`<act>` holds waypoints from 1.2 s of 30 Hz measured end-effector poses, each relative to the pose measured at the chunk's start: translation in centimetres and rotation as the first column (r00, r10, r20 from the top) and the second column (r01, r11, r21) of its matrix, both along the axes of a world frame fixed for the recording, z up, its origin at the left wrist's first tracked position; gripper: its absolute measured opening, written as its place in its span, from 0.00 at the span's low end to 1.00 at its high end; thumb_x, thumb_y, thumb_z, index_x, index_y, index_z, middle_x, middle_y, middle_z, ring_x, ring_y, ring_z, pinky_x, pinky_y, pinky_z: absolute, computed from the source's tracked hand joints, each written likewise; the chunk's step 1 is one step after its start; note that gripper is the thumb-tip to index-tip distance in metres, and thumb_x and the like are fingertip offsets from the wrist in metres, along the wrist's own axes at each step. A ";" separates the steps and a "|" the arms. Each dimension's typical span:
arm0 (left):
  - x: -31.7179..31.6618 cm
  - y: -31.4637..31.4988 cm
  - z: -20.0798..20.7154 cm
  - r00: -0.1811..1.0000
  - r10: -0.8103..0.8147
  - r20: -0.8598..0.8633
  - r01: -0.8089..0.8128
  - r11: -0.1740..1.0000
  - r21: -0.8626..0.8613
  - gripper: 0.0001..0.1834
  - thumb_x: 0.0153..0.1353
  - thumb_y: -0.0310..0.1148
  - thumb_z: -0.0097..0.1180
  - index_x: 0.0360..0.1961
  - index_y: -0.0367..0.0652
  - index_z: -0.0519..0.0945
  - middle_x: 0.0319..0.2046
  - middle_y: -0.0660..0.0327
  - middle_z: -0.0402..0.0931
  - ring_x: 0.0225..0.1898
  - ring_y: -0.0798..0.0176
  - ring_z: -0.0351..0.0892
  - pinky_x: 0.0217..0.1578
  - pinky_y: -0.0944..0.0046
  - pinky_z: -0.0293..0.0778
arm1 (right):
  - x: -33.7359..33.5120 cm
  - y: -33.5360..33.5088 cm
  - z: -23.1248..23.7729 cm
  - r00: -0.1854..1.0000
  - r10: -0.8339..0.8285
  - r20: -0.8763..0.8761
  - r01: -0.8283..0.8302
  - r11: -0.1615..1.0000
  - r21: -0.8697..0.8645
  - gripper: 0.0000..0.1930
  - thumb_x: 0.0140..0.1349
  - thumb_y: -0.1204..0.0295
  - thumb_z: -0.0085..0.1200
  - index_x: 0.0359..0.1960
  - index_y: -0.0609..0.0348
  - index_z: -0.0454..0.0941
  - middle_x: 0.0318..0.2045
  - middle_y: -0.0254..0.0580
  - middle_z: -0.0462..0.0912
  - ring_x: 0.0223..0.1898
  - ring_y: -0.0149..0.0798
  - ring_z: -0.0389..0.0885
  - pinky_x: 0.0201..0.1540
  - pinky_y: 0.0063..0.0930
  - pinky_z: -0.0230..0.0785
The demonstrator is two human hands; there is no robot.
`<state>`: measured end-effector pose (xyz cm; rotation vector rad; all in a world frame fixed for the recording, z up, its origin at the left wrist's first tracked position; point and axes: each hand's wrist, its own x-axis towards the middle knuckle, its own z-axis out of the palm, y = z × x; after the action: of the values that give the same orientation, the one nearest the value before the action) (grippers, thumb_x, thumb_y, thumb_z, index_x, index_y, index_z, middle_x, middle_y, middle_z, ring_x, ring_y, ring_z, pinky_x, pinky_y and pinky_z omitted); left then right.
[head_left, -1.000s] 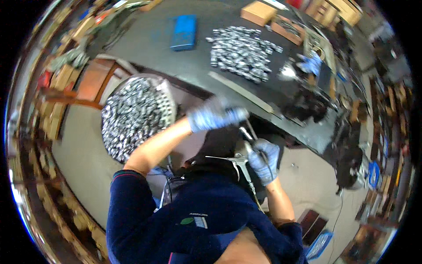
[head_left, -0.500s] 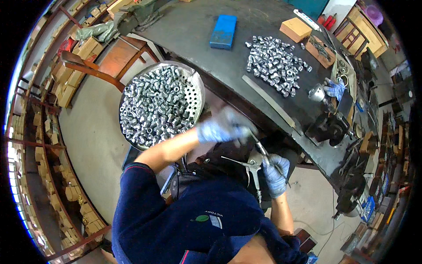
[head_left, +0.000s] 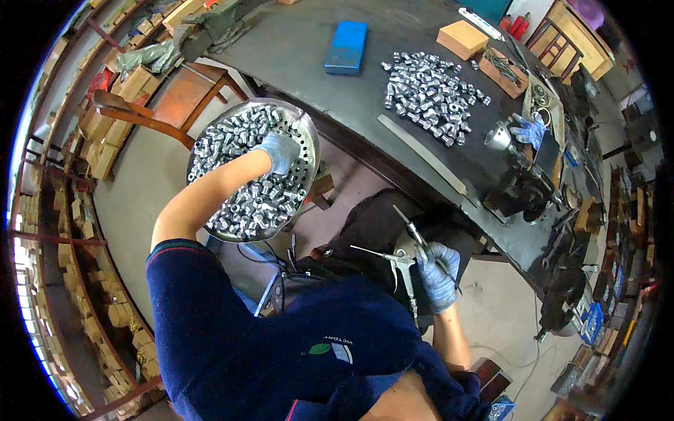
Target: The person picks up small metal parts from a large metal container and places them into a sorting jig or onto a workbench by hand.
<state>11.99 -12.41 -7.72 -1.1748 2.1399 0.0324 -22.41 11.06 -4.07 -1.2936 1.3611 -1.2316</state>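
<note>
My left hand [head_left: 281, 153], in a pale blue glove, reaches into a round perforated metal pan [head_left: 314, 137] on the left. The pan is heaped with shiny metal fittings [head_left: 256, 203]. Its fingers point down among the fittings and are hidden, so their grip does not show. My right hand [head_left: 440, 276], gloved alike, is closed around a slender metal rod tool [head_left: 414, 226] that slants up to the left above my lap. Right beside that hand is an air blow gun [head_left: 402, 265] with a thin nozzle; whether the hand touches it is unclear.
On the dark workbench [head_left: 295, 63] lie a pile of fittings [head_left: 428, 95], a blue block [head_left: 346, 48], a long flat metal bar [head_left: 421, 154] and a yellowish box [head_left: 462, 39]. A vise [head_left: 523, 200] stands at the right. A wooden chair [head_left: 179, 98] is behind the pan.
My left hand has moved from the tip of the rod tool leftward into the pan of fittings. The right hand still holds the rod tool in nearly the same place.
</note>
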 end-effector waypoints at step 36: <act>-12.7 16.4 1.3 -0.423 0.904 0.055 0.491 0.178 0.853 0.22 0.63 0.44 0.49 0.45 0.33 0.75 0.23 0.55 0.76 0.23 0.59 0.77 0.30 0.64 0.74 | 0.7 -0.4 1.3 0.954 0.054 -0.296 -0.111 0.978 -0.177 0.18 0.44 0.67 0.67 0.10 0.55 0.68 0.09 0.42 0.67 0.12 0.42 0.67 0.17 0.30 0.60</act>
<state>-0.73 3.95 -6.43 -1.1337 0.9915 3.4472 -21.73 10.70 -2.78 -1.7047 1.3986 -1.1709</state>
